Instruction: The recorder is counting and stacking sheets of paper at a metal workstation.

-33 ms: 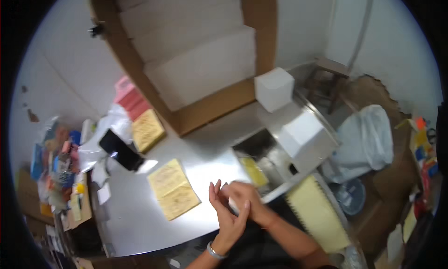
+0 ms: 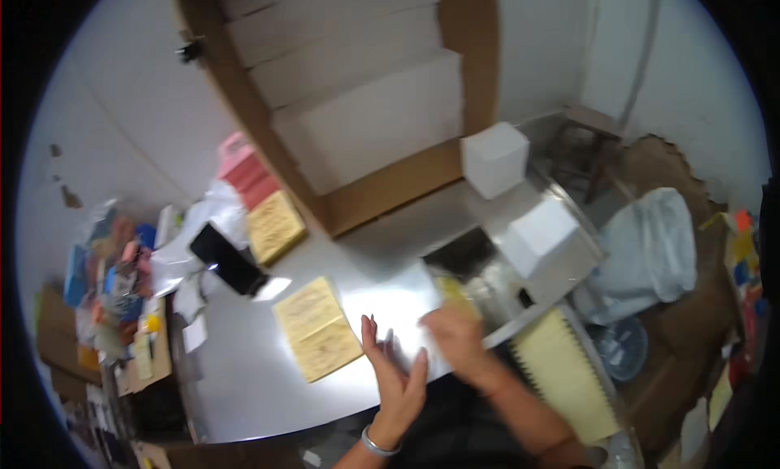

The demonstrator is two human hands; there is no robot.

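Observation:
My left hand (image 2: 396, 392), with a silver bracelet at the wrist, is raised over the front edge of the metal table (image 2: 236, 388). Its fingers are spread apart and I see nothing in its grasp. To its right, my right hand (image 2: 457, 339) is smeared by motion, so whether it holds anything does not show. It is nearest to a metal bin (image 2: 465, 249), where something yellow (image 2: 455, 293) lies partly hidden behind the hand. Left of my hands lies a creased yellow paper sheet (image 2: 317, 331) with markings.
A large cardboard box (image 2: 390, 205) of white boxes stands at the back. Two white boxes (image 2: 494, 162) sit on the right. A black phone (image 2: 223, 259), a yellow stack (image 2: 276, 227) and pink packets (image 2: 248, 176) are on the left. A notebook (image 2: 569, 371) and white bag (image 2: 650, 249) are at right.
My hands were together, with a small whitish thing partly visible between them. Now they are apart, the right one shifted rightward toward the bin. The whole view has shifted slightly.

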